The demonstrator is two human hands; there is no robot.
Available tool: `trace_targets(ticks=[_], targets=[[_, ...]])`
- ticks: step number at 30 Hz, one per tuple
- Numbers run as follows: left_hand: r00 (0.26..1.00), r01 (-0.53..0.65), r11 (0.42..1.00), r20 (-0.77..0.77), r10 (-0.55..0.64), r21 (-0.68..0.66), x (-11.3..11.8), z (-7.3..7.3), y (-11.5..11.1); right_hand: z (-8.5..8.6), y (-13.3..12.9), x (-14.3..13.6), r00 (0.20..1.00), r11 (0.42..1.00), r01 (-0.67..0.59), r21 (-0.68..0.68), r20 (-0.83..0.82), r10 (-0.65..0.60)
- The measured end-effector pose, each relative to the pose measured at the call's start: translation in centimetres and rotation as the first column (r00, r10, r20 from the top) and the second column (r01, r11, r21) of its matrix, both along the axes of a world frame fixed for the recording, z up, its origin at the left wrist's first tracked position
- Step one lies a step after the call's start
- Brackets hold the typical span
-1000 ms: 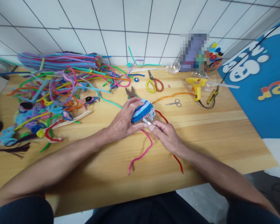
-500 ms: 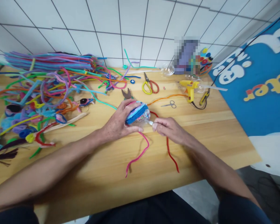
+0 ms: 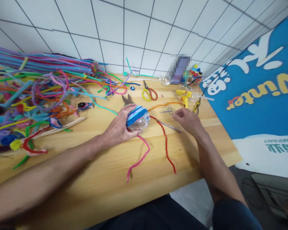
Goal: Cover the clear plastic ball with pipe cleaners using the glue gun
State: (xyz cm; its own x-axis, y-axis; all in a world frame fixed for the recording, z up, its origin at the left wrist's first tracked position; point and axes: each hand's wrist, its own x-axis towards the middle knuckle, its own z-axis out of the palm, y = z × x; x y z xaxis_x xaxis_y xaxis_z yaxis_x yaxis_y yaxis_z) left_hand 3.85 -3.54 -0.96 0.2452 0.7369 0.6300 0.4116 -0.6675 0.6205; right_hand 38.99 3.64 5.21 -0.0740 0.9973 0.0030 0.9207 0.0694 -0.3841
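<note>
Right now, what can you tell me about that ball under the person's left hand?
The ball is a roundish thing resting on the wooden table. Its top half is wrapped in bands of fuzzy pipe cleaner, dark blue, light blue and some pink. Its lower half looks clear, with a speckled, multicoloured filling showing through. The left hand cups it from the near left side. A pink pipe cleaner trails from beneath it toward the table's edge.

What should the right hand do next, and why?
Probably reach a little farther for the small scissors. The right hand is open and empty, hovering just beside them, while the left hand holds the ball wrapped in blue pipe cleaners with loose pink and red ends trailing.
</note>
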Motion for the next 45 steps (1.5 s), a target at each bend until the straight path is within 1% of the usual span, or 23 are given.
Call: trace_targets(ticks=[1, 3, 5, 9, 12, 15, 17, 19, 20, 22, 24, 25, 26, 27, 29, 30, 31, 32, 33, 34, 36, 40, 45], targets=[[1.0, -0.004, 1.0, -0.004, 0.004, -0.004, 0.0, 0.1, 0.0, -0.3, 1.1, 1.2, 0.995, 0.991, 0.104, 0.082, -0.016, -0.103], [0.999, -0.024, 1.0, -0.03, 0.023, -0.02, -0.1, 0.2, 0.0, -1.0, 3.7, 3.3, 0.962, 0.937, 0.274, 0.215, -0.079, -0.263], [0.997, -0.045, 0.998, -0.064, 0.042, -0.041, -0.1, 0.4, -0.1, -1.9, 6.3, 4.6, 0.928, 0.902, 0.369, 0.224, -0.147, -0.343], [0.994, -0.068, 0.996, -0.091, 0.062, -0.06, -0.2, 0.5, 0.0, -2.8, 9.9, 5.0, 0.925, 0.924, 0.364, 0.12, -0.164, -0.343], [0.995, -0.066, 0.996, -0.084, 0.061, -0.066, -0.3, 0.4, 0.0, -2.6, 10.8, 4.2, 0.934, 0.936, 0.34, 0.091, -0.145, -0.325], [0.994, -0.062, 0.995, -0.091, 0.055, -0.075, -0.3, 0.5, 0.1, -1.7, 10.2, 3.5, 0.941, 0.941, 0.314, 0.126, -0.176, -0.29], [0.993, -0.073, 0.995, -0.097, 0.066, -0.071, -0.3, 0.6, 0.1, -1.0, 8.7, 2.8, 0.934, 0.934, 0.28, 0.224, -0.287, -0.211], [0.991, -0.096, 0.994, -0.096, 0.091, -0.046, -0.3, 0.7, 0.1, -0.5, 6.5, 1.7, 0.892, 0.919, 0.235, 0.315, -0.445, -0.075], [0.99, -0.108, 0.994, -0.095, 0.105, -0.03, -0.3, 0.7, 0.1, -0.3, 5.2, 1.0, 0.87, 0.922, 0.213, 0.322, -0.492, -0.029], [0.987, -0.127, 0.992, -0.097, 0.125, -0.016, -0.3, 0.7, 0.1, -0.3, 2.4, -0.7, 0.854, 0.95, 0.124, 0.285, -0.519, 0.044], [0.986, -0.133, 0.99, -0.105, 0.129, -0.034, -0.3, 0.6, 0.2, -0.5, -0.1, -2.3, 0.866, 0.955, -0.014, 0.297, -0.474, 0.16], [0.987, -0.133, 0.99, -0.103, 0.127, -0.046, -0.3, 0.5, 0.2, -0.6, -1.1, -2.9, 0.877, 0.932, -0.109, 0.345, -0.409, 0.254], [0.988, -0.131, 0.99, -0.094, 0.126, -0.055, -0.3, 0.4, 0.2, -0.7, -1.9, -3.4, 0.881, 0.886, -0.217, 0.41, -0.308, 0.359], [0.989, -0.13, 0.99, -0.08, 0.125, -0.06, -0.3, 0.3, 0.3, -0.7, -2.5, -3.8, 0.863, 0.816, -0.341, 0.467, -0.188, 0.469], [0.991, -0.125, 0.99, -0.05, 0.122, -0.062, -0.2, 0.2, 0.3, -0.8, -3.3, -4.2, 0.784, 0.635, -0.528, 0.563, 0.035, 0.62], [0.992, -0.121, 0.991, -0.04, 0.119, -0.06, -0.2, 0.2, 0.4, -0.8, -3.6, -4.3, 0.743, 0.543, -0.584, 0.603, 0.128, 0.657], [0.993, -0.118, 0.992, -0.038, 0.116, -0.054, -0.2, 0.3, 0.4, -0.9, -3.9, -4.3, 0.712, 0.469, -0.623, 0.626, 0.205, 0.672], [0.993, -0.115, 0.992, -0.04, 0.113, -0.046, -0.1, 0.3, 0.4, -0.9, -4.1, -4.3, 0.691, 0.416, -0.65, 0.636, 0.267, 0.672], [0.993, -0.112, 0.993, -0.045, 0.11, -0.035, -0.1, 0.4, 0.4, -0.9, -4.4, -4.4, 0.671, 0.378, -0.676, 0.632, 0.317, 0.67], [0.993, -0.11, 0.994, -0.051, 0.108, -0.027, 0.0, 0.4, 0.4, -1.0, -4.6, -4.5, 0.656, 0.357, -0.697, 0.621, 0.353, 0.667], [0.993, -0.109, 0.994, -0.054, 0.108, -0.016, 0.1, 0.5, 0.4, -1.1, -5.0, -4.7, 0.642, 0.338, -0.717, 0.61, 0.388, 0.661], [0.992, -0.121, 0.993, -0.048, 0.12, -0.013, 0.2, 0.5, 0.4, -1.0, -5.5, -5.2, 0.673, 0.359, -0.704, 0.612, 0.416, 0.611], [0.987, -0.14, 0.99, -0.08, 0.138, -0.014, 0.3, 0.5, 0.4, -0.3, -6.0, -5.7, 0.698, 0.374, -0.702, 0.605, 0.484, 0.528]])
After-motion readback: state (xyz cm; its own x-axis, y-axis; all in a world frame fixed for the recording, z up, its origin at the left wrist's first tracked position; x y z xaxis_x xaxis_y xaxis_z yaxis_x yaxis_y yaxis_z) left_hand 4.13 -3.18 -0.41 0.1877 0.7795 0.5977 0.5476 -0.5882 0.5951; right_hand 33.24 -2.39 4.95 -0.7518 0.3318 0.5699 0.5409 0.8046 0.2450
